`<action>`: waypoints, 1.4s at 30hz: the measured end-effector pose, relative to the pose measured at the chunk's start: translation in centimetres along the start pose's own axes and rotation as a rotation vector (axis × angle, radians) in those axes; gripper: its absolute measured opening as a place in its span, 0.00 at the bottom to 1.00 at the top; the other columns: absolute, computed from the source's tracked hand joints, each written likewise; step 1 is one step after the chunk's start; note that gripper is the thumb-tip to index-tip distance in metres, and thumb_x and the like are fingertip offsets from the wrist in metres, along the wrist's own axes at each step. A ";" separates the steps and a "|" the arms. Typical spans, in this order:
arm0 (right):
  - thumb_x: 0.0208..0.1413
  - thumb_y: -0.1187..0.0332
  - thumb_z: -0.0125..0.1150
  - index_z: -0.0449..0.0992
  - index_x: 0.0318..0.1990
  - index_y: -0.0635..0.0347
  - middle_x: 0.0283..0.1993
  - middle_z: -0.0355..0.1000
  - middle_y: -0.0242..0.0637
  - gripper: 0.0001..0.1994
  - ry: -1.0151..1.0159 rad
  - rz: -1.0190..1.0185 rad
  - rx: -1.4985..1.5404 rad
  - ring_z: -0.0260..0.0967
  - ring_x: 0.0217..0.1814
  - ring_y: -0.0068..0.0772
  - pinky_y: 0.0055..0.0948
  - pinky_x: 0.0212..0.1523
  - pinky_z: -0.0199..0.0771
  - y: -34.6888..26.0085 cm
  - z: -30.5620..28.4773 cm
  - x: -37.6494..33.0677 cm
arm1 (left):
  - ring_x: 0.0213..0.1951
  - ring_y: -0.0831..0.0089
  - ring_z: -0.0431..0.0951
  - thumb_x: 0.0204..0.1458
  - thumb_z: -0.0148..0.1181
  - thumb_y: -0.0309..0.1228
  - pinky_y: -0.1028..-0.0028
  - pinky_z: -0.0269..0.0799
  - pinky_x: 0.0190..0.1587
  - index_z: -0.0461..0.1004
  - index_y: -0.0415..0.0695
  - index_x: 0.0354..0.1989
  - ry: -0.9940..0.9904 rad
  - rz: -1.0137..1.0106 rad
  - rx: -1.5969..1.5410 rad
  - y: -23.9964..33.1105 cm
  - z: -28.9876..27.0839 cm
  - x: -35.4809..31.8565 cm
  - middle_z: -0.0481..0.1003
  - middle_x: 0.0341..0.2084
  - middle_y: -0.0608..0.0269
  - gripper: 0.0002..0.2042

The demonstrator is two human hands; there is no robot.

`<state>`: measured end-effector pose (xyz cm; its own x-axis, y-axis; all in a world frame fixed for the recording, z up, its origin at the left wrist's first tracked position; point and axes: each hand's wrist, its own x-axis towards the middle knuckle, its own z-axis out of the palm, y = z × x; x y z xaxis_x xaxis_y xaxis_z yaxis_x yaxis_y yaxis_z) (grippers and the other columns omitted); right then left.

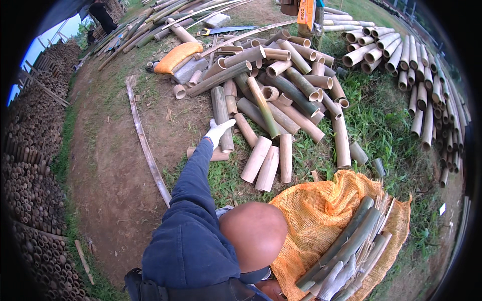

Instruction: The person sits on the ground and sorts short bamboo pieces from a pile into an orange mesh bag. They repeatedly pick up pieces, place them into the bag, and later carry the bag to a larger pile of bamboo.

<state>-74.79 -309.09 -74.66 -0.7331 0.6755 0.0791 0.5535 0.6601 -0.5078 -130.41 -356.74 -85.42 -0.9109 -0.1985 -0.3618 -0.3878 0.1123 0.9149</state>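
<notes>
My left hand [219,132], in a white glove, reaches forward and closes over the lower part of a grey-green bamboo tube [220,100] lying on the ground. Low on the right, my right hand [337,282], in a greyish glove, rests with fingers stretched along several bamboo lengths [354,236]. Its forearm does not show. Those lengths and some thin split strips [384,215] lie on an orange mesh sack [311,200]. Just ahead of the sack stand or lean several short pale bamboo tubes [256,159].
A loose heap of cut bamboo [296,90] covers the ground ahead. More tubes are stacked at right [427,95], and a tall stack [35,150] lines the left. A long split strip [145,140] lies on bare soil. A handsaw [228,30] and a filled orange sack [176,57] lie farther off.
</notes>
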 end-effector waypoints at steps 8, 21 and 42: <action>0.80 0.57 0.50 0.60 0.79 0.70 0.80 0.61 0.57 0.30 0.018 -0.012 0.005 0.60 0.80 0.54 0.45 0.77 0.62 0.6 0.0 -0.6 | 0.50 0.53 0.85 0.57 0.79 0.48 0.46 0.85 0.52 0.58 0.46 0.76 -0.242 -0.202 -0.437 1.7 0.4 -1.4 0.75 0.57 0.49 0.45; 0.73 0.69 0.57 0.55 0.83 0.65 0.79 0.62 0.48 0.34 -0.374 0.009 0.773 0.64 0.79 0.42 0.41 0.77 0.66 -8.0 -0.6 3.8 | 0.63 0.59 0.76 0.53 0.80 0.43 0.57 0.73 0.68 0.47 0.44 0.84 -0.949 0.014 -0.260 0.6 13.3 -30.0 0.73 0.62 0.49 0.55; 0.69 0.42 0.61 0.65 0.78 0.65 0.72 0.73 0.57 0.41 0.025 0.279 -0.088 0.71 0.75 0.54 0.44 0.77 0.66 12.1 -5.2 9.5 | 0.78 0.48 0.58 0.61 0.74 0.42 0.54 0.58 0.78 0.29 0.38 0.85 -1.590 0.460 0.193 -3.2 24.4 -44.6 0.51 0.79 0.38 0.59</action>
<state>-73.00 -292.98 -75.61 -0.5383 0.8422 -0.0317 0.7653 0.4726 -0.4370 -91.94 -324.50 -76.53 -0.1246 0.9922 -0.0065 0.0354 0.0110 0.9993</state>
